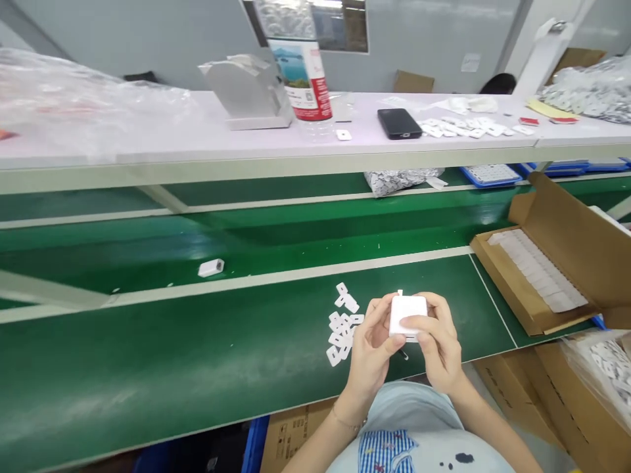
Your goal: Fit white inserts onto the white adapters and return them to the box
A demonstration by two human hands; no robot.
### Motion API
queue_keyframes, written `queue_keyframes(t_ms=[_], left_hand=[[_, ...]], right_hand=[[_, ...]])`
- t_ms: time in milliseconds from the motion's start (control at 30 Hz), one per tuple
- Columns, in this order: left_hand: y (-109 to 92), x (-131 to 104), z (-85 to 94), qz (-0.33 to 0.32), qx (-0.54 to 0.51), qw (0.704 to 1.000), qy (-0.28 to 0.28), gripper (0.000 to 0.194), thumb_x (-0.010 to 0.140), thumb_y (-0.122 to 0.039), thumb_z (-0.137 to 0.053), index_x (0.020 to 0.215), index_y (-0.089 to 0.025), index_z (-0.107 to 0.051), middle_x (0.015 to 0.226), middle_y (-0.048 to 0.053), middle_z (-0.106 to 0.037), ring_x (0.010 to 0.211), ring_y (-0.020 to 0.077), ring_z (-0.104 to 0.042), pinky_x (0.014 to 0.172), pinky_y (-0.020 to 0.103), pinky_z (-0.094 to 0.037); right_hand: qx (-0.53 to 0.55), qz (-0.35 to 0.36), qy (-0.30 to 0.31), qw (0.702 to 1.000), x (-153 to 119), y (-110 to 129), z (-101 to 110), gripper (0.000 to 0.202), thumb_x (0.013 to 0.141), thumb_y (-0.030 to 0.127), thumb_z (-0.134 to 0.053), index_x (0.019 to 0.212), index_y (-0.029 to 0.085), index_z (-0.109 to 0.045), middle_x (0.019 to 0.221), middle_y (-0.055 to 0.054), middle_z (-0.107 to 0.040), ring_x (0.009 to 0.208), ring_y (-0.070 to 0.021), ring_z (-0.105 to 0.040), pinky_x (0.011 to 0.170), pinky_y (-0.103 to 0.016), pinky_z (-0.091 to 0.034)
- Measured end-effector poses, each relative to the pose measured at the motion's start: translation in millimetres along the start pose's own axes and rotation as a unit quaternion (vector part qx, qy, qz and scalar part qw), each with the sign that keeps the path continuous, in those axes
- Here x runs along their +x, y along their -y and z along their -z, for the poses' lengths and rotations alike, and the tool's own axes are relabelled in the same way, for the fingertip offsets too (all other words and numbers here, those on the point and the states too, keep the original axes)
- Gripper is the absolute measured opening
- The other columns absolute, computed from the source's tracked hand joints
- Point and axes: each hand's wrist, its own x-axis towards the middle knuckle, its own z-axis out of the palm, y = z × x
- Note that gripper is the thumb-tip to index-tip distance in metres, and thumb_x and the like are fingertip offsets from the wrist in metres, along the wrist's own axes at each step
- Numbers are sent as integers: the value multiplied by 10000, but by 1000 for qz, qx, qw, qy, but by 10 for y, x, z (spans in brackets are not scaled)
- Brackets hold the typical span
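Observation:
Between my two hands is a small white square plastic case with rounded corners, held above the green table near its front edge. A short white tab stands up from its top edge. My left hand grips the left side, thumb at the lower corner. The fingers of my right hand lie across the front face and the right side. Just left of my left hand lies a loose pile of small white plastic pieces with slots in them. Under the hands, a thin dark object shows in part.
An open cardboard box holding rows of white parts stands at the right. A white part lies on the green belt behind. The shelf above carries a water bottle, a black phone and small white pieces.

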Motion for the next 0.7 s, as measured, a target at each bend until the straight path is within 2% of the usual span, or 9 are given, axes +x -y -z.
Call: queue_keyframes(t_ms=[100, 200, 267, 333, 433, 500, 567, 633, 700], left_hand=[[108, 75, -111, 10, 12, 1000, 13, 535, 687, -480, -796, 1159, -247, -697, 988, 73, -596, 974, 223, -620, 846, 324, -559], [232, 210, -230, 12, 38, 996, 75, 526, 699, -469, -790, 1161, -235, -698, 989, 81, -590, 969, 235, -628, 855, 359, -562], [314, 310, -331, -5, 47, 990, 130, 545, 686, -486, -796, 1161, -237, -698, 973, 76, -575, 953, 235, -629, 849, 371, -564], [402, 402, -455, -26, 61, 981, 182, 576, 673, -512, -798, 1171, -243, -692, 965, 74, -562, 953, 238, -623, 849, 379, -563], [579, 511, -652, -32, 145, 958, 246, 563, 702, -479, -785, 1209, -265, -667, 1027, 92, -573, 989, 252, -612, 866, 403, -562], [736, 563, -750, -29, 208, 947, 242, 578, 735, -436, -768, 1273, -286, -618, 1116, 101, -575, 1066, 261, -600, 943, 427, -532], [899, 601, -779, -18, 244, 949, 201, 571, 783, -429, -719, 1317, -288, -574, 1186, 102, -564, 1121, 253, -594, 1010, 429, -491], [1025, 617, -717, 14, 270, 951, 151, 473, 835, -456, -644, 1270, -273, -609, 1193, 102, -576, 1109, 242, -614, 1015, 413, -488], [1081, 593, -563, 61, 309, 944, 95, 387, 858, -502, -586, 1146, -262, -680, 1167, 99, -613, 1086, 252, -635, 998, 413, -500]], right_hand=[[32, -57, -34, 997, 1, -8, 170, 295, 973, 251, -452, 1086, 332, -711, 1176, -74, -504, 1012, -216, -559, 824, -373, -502], [80, -143, -36, 986, -58, -100, 434, 227, 924, 348, -577, 1101, 339, -719, 1155, -69, -547, 1046, -219, -572, 887, -362, -495], [165, -216, -69, 960, -123, -194, 618, 382, 887, 480, -602, 1240, 339, -645, 1158, -75, -589, 1063, -227, -589, 890, -352, -504], [251, -293, -117, 915, -207, -296, 768, 546, 869, 583, -565, 1332, 294, -572, 1136, -95, -636, 1004, -227, -625, 824, -337, -531], [296, -378, -120, 869, -360, -489, 933, 595, 811, 594, -611, 1276, 223, -614, 1015, -112, -694, 786, -213, -656, 644, -316, -548], [292, -396, -116, 863, -448, -689, 1062, 588, 754, 586, -660, 1221, 228, -647, 943, -101, -711, 709, -217, -657, 611, -343, -550], [240, -409, -151, 867, -481, -976, 1277, 593, 689, 616, -693, 1137, 229, -684, 899, -93, -719, 720, -243, -676, 659, -392, -564], [149, -433, -203, 865, -424, -1345, 1605, 599, 620, 622, -743, 1033, 190, -709, 897, -100, -723, 796, -275, -694, 730, -422, -569], [59, -459, -247, 851, -269, -1768, 2016, 560, 619, 566, -782, 971, 138, -700, 934, -110, -720, 874, -284, -691, 782, -417, -565]])
